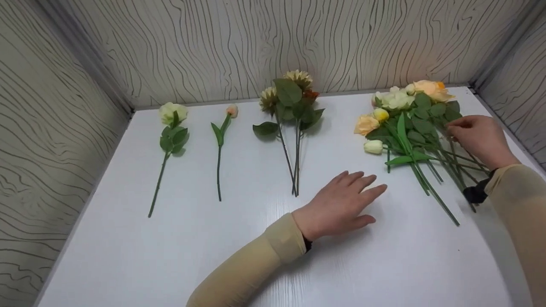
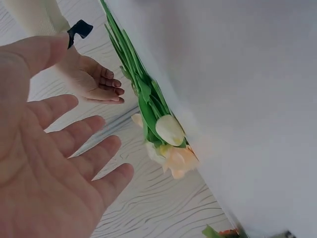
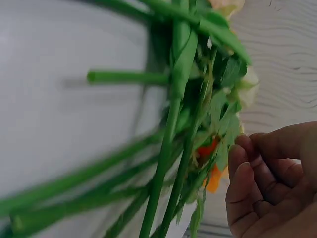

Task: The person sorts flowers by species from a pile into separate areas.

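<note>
My right hand [image 1: 480, 138] hovers at the right side of a pile of artificial flowers, over their leaves and stems [image 3: 166, 163]. Its fingers curve loosely and the thumb tip comes close to the index finger; nothing shows between them in the right wrist view. The pile holds a peach rose [image 1: 428, 90], a white tulip [image 1: 373, 147] and several pale blooms. Palm down, my left hand [image 1: 341, 207] is over the white table [image 1: 204, 247] with fingers spread, left of the pile's stems, holding nothing.
Left of the pile lie three dark-stemmed flowers [image 1: 289, 96] together, a single pink tulip [image 1: 231, 111], and a pale green-white flower [image 1: 173, 113] at far left. Wood-patterned panels [image 1: 204, 47] stand behind the table and at both sides.
</note>
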Demonstrator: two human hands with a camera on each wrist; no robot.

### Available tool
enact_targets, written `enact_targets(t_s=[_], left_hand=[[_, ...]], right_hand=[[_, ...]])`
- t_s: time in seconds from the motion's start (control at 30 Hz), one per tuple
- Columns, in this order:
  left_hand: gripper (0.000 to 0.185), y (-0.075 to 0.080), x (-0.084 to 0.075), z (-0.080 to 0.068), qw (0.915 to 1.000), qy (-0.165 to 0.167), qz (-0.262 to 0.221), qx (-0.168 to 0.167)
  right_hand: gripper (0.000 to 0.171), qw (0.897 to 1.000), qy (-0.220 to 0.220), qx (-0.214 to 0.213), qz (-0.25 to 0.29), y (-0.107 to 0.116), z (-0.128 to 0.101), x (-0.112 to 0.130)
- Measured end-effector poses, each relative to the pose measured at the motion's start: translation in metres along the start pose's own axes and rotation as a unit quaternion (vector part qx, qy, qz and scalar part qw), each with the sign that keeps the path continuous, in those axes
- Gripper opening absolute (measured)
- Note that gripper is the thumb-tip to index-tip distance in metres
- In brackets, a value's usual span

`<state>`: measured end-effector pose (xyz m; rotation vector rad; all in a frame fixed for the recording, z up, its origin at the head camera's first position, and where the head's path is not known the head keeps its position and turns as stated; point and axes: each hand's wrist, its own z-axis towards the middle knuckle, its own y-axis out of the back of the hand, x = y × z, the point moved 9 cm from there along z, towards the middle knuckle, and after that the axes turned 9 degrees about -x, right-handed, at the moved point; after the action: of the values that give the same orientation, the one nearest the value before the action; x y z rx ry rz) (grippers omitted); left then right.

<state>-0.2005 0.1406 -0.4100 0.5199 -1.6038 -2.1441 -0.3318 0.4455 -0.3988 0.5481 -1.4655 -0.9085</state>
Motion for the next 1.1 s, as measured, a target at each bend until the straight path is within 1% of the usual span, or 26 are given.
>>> enact_targets(t_s=[0.1,0.2,0.3,0.37,0.43,0.53,0.63,0.7,0.8,0.9,1.1], left_hand=[[0.071,-0.002,-0.012,0.003,0.9998,-0.018,-0.003,0.006],[0.07,-0.004,-0.019,0.004,0.9995,-0.028,-0.009,0.012],[0.07,-0.006,-0.023,0.004,0.9993,-0.035,-0.007,0.012],[0.069,-0.007,-0.024,0.003,0.9993,-0.036,-0.005,0.009],[0.069,-0.007,-0.024,0.002,0.9992,-0.039,-0.003,0.007],[0.068,-0.006,-0.023,0.002,0.9991,-0.042,0.001,0.006],[0.068,-0.006,-0.022,0.003,0.999,-0.044,0.006,0.004],[0.069,-0.006,-0.021,0.002,0.9991,-0.042,0.007,0.004],[0.069,-0.006,-0.02,0.001,0.9991,-0.042,0.008,0.005],[0.068,-0.006,-0.02,0.001,0.9991,-0.042,0.009,0.005],[0.063,-0.004,-0.015,0.001,0.9996,-0.029,0.006,0.003]], right_hand=[[0.058,0.999,0.002,0.005,-0.045,0.007,0.0,-0.015],[0.053,0.997,0.001,0.0,-0.075,0.007,0.0,-0.024],[0.047,0.996,0.013,-0.004,-0.09,0.005,-0.001,-0.023],[0.045,0.995,0.035,0.0,-0.094,0.003,-0.002,-0.018],[0.044,0.994,0.053,0.021,-0.094,-0.002,-0.006,-0.01],[0.049,0.99,0.07,0.076,-0.092,-0.018,-0.017,0.005],[0.055,0.982,0.062,0.151,-0.091,-0.042,-0.032,0.018],[0.053,0.979,0.055,0.173,-0.095,-0.055,-0.039,0.024],[0.045,0.978,0.049,0.178,-0.097,-0.064,-0.043,0.028],[0.039,0.98,0.044,0.171,-0.093,-0.065,-0.044,0.027],[0.039,0.981,0.016,0.184,-0.061,-0.06,-0.051,0.026]])
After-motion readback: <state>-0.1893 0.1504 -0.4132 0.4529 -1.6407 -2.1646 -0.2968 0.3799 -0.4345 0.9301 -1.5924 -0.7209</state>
